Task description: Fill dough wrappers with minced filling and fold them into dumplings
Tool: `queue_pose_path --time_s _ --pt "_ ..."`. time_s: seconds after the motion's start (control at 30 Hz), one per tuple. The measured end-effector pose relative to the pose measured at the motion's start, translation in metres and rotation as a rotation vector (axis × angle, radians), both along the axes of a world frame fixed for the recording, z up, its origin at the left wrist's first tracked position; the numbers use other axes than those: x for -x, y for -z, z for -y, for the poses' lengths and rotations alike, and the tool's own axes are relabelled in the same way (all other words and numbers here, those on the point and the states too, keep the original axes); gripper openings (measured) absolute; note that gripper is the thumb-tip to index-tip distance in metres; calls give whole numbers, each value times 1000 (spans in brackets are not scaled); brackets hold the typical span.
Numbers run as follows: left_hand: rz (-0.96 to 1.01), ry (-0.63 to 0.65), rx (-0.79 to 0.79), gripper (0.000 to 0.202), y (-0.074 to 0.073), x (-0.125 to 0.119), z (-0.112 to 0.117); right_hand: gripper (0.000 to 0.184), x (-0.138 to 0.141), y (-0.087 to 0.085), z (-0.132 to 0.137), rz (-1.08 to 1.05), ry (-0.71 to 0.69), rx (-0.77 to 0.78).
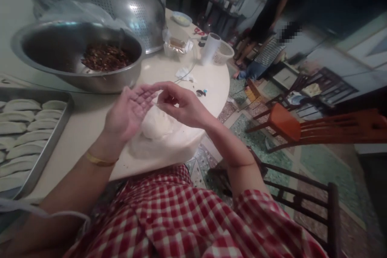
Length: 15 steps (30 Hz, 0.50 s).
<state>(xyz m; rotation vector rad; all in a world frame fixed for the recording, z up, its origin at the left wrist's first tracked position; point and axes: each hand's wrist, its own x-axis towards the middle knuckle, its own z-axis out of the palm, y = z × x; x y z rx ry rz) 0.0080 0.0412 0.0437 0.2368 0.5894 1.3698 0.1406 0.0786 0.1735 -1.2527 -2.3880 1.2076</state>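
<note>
My left hand [128, 111] is held palm up over the table edge, its fingers stretched out. Close against its fingertips is my right hand [184, 102], thumb and fingers curled into a pinch. Whatever lies in that pinch, if anything, is too small to make out. Below both hands a white lump that looks like dough [157, 123] rests on the table, partly covered by the hands. A steel bowl [109, 78] with dark chopped filling [105, 57] stands beyond my left hand. At far left, a metal tray [68, 107] holds several folded dumplings [30, 137].
Behind the bowl stands a large perforated metal cover [133, 12]. Farther back on the table [217, 88] are a paper roll [211, 48], a plastic basket [224, 52] and a plate [181, 18]. Chairs [281, 123] and two people [266, 54] are at the right.
</note>
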Motion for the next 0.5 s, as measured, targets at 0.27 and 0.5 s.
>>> queue_pose_path --time_s 0.27,0.5 --pt "451 25 440 44 -23 12 27 30 42 11 -24 94 -45 30" --pt "604 -10 452 61 -35 33 30 25 35 42 -75 99 70 -210"
